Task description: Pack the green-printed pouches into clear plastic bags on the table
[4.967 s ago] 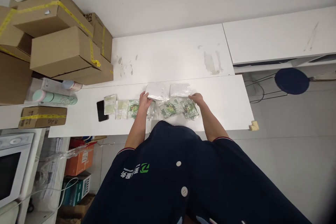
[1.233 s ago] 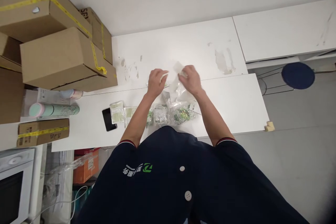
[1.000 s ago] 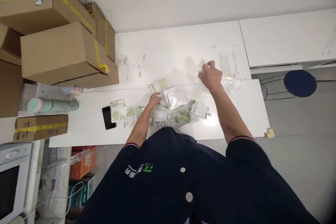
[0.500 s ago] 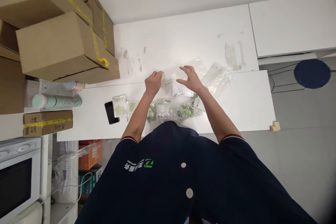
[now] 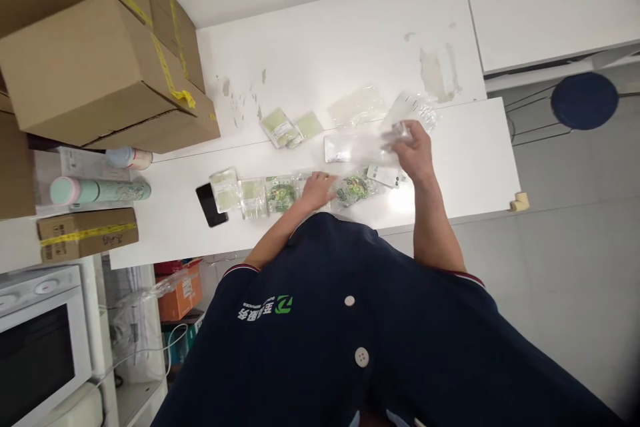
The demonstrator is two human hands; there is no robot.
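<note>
My left hand (image 5: 319, 187) rests on a clear packet in the row of green-printed sachets (image 5: 273, 192) along the near edge of the white table (image 5: 465, 167). My right hand (image 5: 413, 147) is raised a little above the table, pinching a clear plastic bag (image 5: 380, 144). Under it lies a white flat pouch (image 5: 343, 148). Two pale green packets (image 5: 290, 127) lie further back, and another clear bag (image 5: 357, 105) lies beyond them. A green sachet (image 5: 354, 188) and a small white card (image 5: 385, 175) sit between my hands.
A black phone (image 5: 209, 204) lies left of the sachet row. Taped cardboard boxes (image 5: 95, 73) stack up at the left, with a mint bottle (image 5: 97, 189) and a small box (image 5: 85, 233) beside them. A blue stool (image 5: 584, 100) stands at the right, a microwave (image 5: 40, 340) at lower left.
My left hand dropped from the back of the table to the front sachet row, leaving the green packets behind. My right hand moved right and took hold of a clear bag.
</note>
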